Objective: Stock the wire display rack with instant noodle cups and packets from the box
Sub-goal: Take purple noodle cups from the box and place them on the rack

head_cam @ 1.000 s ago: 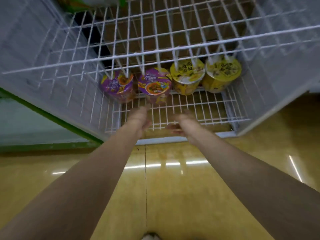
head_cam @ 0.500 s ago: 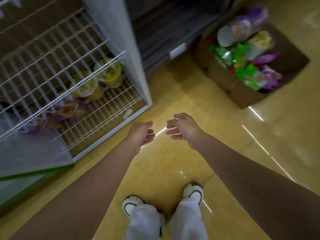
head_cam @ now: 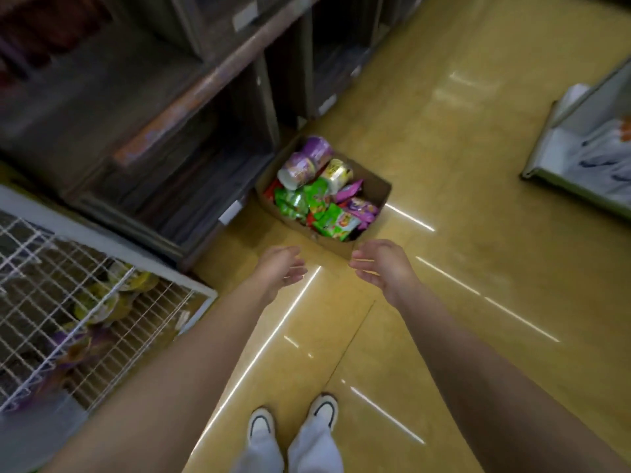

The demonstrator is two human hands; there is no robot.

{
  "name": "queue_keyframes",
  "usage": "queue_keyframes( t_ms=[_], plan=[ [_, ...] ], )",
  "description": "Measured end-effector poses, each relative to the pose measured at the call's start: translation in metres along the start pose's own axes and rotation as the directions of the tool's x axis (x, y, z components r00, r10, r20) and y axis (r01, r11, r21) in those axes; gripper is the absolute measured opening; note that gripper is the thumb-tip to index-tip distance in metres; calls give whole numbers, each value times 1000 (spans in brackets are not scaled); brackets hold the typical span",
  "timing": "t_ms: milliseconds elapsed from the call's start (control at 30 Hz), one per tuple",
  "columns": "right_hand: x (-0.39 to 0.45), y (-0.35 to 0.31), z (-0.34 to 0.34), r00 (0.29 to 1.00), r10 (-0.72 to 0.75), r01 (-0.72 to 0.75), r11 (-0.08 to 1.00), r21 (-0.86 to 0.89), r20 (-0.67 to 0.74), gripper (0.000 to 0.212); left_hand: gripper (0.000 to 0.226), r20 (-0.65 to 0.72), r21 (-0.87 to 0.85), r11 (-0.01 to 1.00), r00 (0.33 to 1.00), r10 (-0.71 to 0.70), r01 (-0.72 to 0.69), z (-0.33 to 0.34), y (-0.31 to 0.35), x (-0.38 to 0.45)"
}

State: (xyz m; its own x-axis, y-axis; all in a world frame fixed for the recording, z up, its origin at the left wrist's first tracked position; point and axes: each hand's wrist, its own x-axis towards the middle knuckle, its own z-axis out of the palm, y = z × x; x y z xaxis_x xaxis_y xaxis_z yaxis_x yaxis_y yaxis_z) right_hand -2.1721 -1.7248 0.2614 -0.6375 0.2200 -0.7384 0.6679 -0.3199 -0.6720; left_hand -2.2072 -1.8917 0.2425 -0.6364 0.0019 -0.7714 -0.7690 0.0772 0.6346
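Note:
A brown cardboard box (head_cam: 379, 188) sits on the yellow floor ahead of me, filled with purple noodle cups (head_cam: 304, 165), a yellow cup (head_cam: 336, 173) and green packets (head_cam: 307, 203). My left hand (head_cam: 278, 270) and my right hand (head_cam: 382, 264) hover empty just short of the box's near corner, fingers loosely apart. The white wire display rack (head_cam: 102, 302) stands at the lower left, with yellow cups (head_cam: 133, 279) and purple cups (head_cam: 75, 343) on its bottom shelf.
Dark wooden shelving (head_cam: 164, 107) runs along the left behind the box. A white shelf unit (head_cam: 587, 148) stands at the far right. My feet in white shoes (head_cam: 293, 421) are on the glossy floor below my arms.
My view has swung from the rack to the box. Both empty hands left the rack's bottom shelf and now reach toward the box, which has come closer to the centre.

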Motion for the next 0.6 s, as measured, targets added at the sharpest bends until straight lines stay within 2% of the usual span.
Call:
queue_keyframes(
  t_ms=[133, 200, 300, 433, 600],
  plan=[
    [-23, -46, -30, 997, -64, 65, 998, 22, -30, 23, 8, 52, 28, 998, 997, 56, -58, 43, 44, -29],
    [-34, -65, -46, 995, -85, 87, 996, 31, -42, 16, 7, 96, 24, 997, 993, 69, -71, 62, 62, -38],
    [-42, -104, -75, 989, -136, 135, 991, -27, -59, 12, 5, 122, -13, 996, 989, 85, -85, 88, 92, -45],
    [-19, -171, -100, 977, -197, 187, 976, -109, -88, 12, 15, 172, -105, 990, 979, 108, -91, 118, 136, -25],
    [8, -258, -99, 984, -179, 179, 961, -211, 19, 14, 8, 100, -152, 984, 989, 104, -88, 151, 207, 11]
  ],
)
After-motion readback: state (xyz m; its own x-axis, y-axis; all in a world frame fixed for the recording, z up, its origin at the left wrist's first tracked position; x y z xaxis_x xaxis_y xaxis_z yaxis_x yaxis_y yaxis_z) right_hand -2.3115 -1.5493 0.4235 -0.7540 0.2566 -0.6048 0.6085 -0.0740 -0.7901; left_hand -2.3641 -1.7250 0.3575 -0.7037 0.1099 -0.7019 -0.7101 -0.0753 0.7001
